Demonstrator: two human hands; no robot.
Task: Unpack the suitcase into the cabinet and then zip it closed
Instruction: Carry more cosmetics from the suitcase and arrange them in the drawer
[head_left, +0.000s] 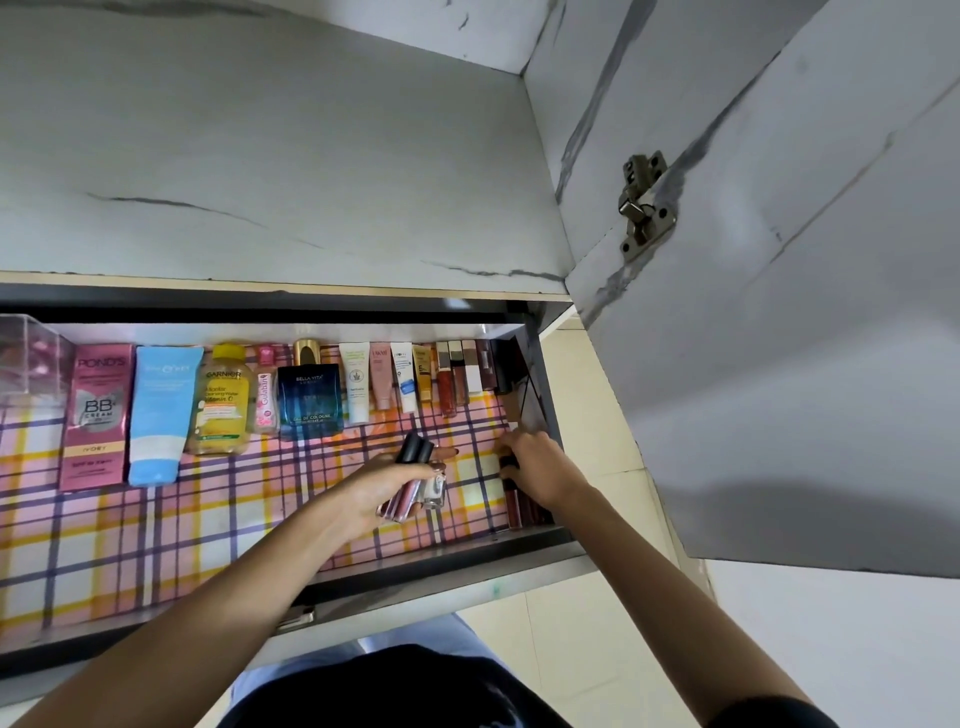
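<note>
- Lip gloss tubes, slim and clear with a dark reddish fill (521, 506), are the things I am putting away at this step. Some of them lie in a line along the right wall of the open grey cabinet drawer (441, 564), just below my right hand (537, 465), on the wrist side.
- My right hand is curled around one more dark-capped tube (508, 462) and pinches it near the cap. The tube is touching the checked pink and yellow liner (208, 519), close to the wall.
- My left hand (395, 483) is closed around a small bundle of black-capped tubes and little clear bottles (415, 496). It hovers over the liner, near my right hand and to its left.
- To do this well, I think I should lay the tube parallel to the wall and press it against its neighbours before I let go, so that it does not roll.
- I should then pass the pieces from the left hand one at a time, because the bundle looks loose and could slip.
- The row of upright boxes, tubes and bottles (310, 402) stands beyond both hands, along the back of the drawer, well apart from my fingers.
- The suitcase is not in view, so I cannot tell how much is left inside it.
</note>
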